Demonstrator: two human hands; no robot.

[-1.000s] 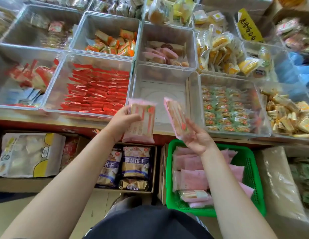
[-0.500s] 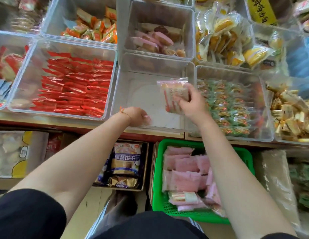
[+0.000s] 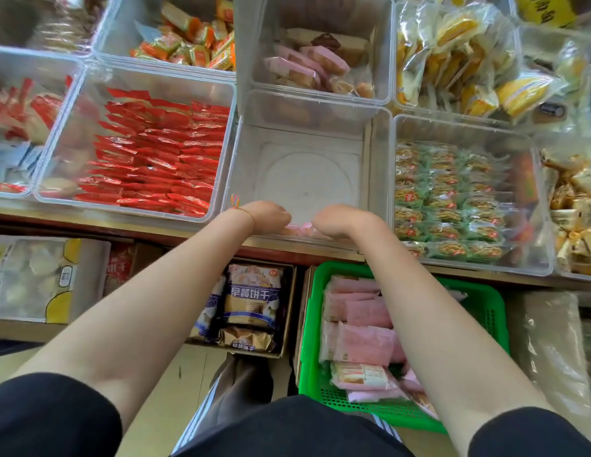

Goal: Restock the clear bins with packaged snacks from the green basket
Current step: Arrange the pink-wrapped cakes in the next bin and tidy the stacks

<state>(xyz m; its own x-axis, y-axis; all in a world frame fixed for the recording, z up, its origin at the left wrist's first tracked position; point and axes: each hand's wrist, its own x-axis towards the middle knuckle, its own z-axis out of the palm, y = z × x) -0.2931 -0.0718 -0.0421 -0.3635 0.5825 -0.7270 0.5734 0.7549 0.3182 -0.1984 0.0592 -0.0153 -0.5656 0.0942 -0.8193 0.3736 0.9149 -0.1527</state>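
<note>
Both hands — left hand (image 3: 269, 217), right hand (image 3: 335, 221) — have lowered pink packets (image 3: 299, 229) into the near-empty clear bin (image 3: 307, 173), fingers hidden, grip indeterminate — restocking begun.

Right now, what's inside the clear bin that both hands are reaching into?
The clear bin is mostly bare floor. At its near edge lie pink packets, between the left hand and right hand. The hands and front wall hide the fingers and how many packets.

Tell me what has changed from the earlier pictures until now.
Both hands, left and right, went down into the empty clear plastic bin, bringing the pink wrapped snack packets to its near wall; their grip is hidden. The green plastic basket and other bins stayed.
</note>
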